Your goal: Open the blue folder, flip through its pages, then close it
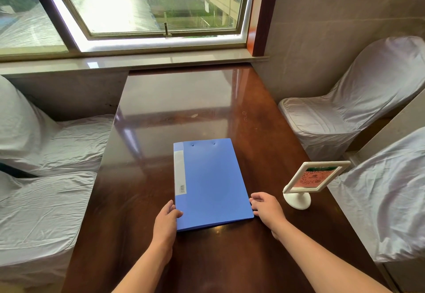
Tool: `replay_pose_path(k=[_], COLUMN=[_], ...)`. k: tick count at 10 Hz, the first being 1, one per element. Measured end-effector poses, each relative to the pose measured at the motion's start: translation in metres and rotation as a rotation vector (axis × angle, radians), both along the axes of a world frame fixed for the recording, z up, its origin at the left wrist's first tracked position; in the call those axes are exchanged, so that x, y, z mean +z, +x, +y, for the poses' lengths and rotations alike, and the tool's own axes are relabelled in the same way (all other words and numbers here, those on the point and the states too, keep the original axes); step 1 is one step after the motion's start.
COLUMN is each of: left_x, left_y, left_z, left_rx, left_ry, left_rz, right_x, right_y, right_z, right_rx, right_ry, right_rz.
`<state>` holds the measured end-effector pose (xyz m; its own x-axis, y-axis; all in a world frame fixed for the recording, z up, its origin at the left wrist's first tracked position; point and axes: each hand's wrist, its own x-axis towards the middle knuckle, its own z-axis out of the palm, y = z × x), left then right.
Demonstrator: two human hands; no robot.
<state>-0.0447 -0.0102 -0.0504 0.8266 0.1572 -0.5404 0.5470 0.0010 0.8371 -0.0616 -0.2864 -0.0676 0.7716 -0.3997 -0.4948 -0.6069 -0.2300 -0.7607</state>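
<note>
Head view editor: Blue folder (211, 182), placed where?

Caption writer: Flat and closed on the dark tabletop (172, 108), toward the near end, spine with its pale label strip (179, 173) on the left, free edge on the right. Just beside that free edge, a white sign stand (315, 177), apart from the folder.

Head view editor: And the hands?

Caption writer: Left hand (165, 221) clamped on the near-left corner, thumb (178, 214) laid on top of the cover, remaining fingers out of sight at the edge. Right hand (266, 207) loosely spread, fingers (254, 200) touching the near end of the right edge, gripping nothing yet.

Head view editor: Stage of the job?

Caption writer: Judged as the very start: cover down, no page showing.

Head view editor: Best way through the opening, then?

Caption writer: Pin the spine side down with the left hand to stop any slide on that glossy surface. Slip the right fingertips under the top cover alone, not the whole stack; easiest at the near-right corner, where a slight gap seems to show. Lift in an arc toward the left and lay the cover flat rather than letting it drop. Keep the right elbow clear of the sign stand throughout.
</note>
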Motion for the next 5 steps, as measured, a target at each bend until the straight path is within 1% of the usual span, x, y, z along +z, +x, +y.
replay_pose_path(k=[1, 2, 3, 4, 5], left_x=[0.003, 0.008, 0.015, 0.022, 0.036], left_y=[0.0, 0.001, 0.002, 0.002, 0.008], left_z=[0.003, 0.006, 0.014, 0.016, 0.015], left_rx=[-0.001, -0.053, -0.289, -0.418, -0.565], left_ry=[0.025, 0.144, 0.472, 0.721, 1.026], left_rz=[0.038, 0.021, -0.125, -0.219, -0.366], right_x=[0.002, 0.005, 0.011, 0.022, 0.042], right_y=[-0.001, -0.002, -0.003, 0.001, 0.011], right_z=[0.001, 0.001, 0.003, 0.008, 0.015], right_rx=[0.006, 0.031, 0.1, 0.152, 0.224], right_ry=[-0.017, -0.05, -0.108, -0.152, -0.226], right_rz=[0.007, 0.008, 0.002, -0.022, -0.102])
